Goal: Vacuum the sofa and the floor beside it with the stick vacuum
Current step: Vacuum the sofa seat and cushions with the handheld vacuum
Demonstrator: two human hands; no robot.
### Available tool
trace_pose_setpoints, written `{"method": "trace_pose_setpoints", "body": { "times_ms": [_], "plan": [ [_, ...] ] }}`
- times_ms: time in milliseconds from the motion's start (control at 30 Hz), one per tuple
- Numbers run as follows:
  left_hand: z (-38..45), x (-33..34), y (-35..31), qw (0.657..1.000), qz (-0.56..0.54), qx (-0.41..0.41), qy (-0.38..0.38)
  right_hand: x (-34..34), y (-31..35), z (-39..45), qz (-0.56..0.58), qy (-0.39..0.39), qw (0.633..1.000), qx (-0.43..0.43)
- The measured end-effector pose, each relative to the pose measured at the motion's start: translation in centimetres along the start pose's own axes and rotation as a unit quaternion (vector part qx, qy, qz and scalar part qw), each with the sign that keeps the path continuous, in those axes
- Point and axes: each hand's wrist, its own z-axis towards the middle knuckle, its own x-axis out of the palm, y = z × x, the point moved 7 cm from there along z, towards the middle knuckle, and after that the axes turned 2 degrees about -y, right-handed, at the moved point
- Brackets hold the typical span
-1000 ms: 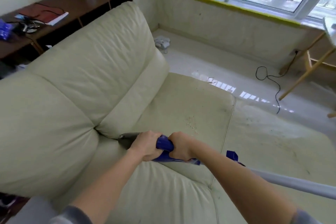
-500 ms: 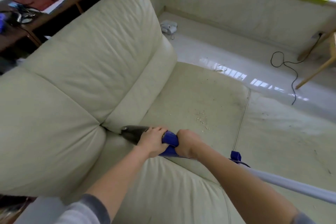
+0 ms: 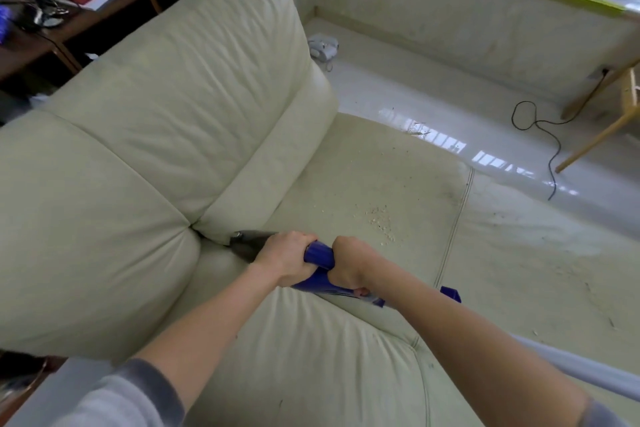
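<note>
Both hands gripped one blue vacuum point(image 3: 318, 255): left hand point(image 3: 285, 258) curled round the front, right hand point(image 3: 349, 262) wrapped behind it. Its dark tapered nozzle point(image 3: 247, 243) sat in the crease between two puffy cream leather back cushions on one sofa point(image 3: 207, 87). One crumb patch point(image 3: 379, 222) lay on the seat, glossy white floor point(image 3: 433, 104) beyond.

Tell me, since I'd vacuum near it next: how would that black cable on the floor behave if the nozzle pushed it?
The black cable lies in loose loops, so it is probably floppy and would bunch up. It looks thin and light, so suction might grab it. The floor looks glossy, so it would likely slide easily.
</note>
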Motion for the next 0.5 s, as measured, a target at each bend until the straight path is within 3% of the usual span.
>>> {"method": "trace_pose_setpoints", "body": {
  "times_ms": [267,500],
  "plan": [
    [-1.6,0.7,-4.1,1.000,-0.003,0.000,-0.022,0.0,-2.8,-3.2,-0.013,-0.013,1.000,0.006],
    [-3.2,2.1,-7.5,1.000,-0.010,-0.012,0.011,1.0,-4.8,-6.7,-0.015,-0.030,0.999,-0.003]
  ]
}}
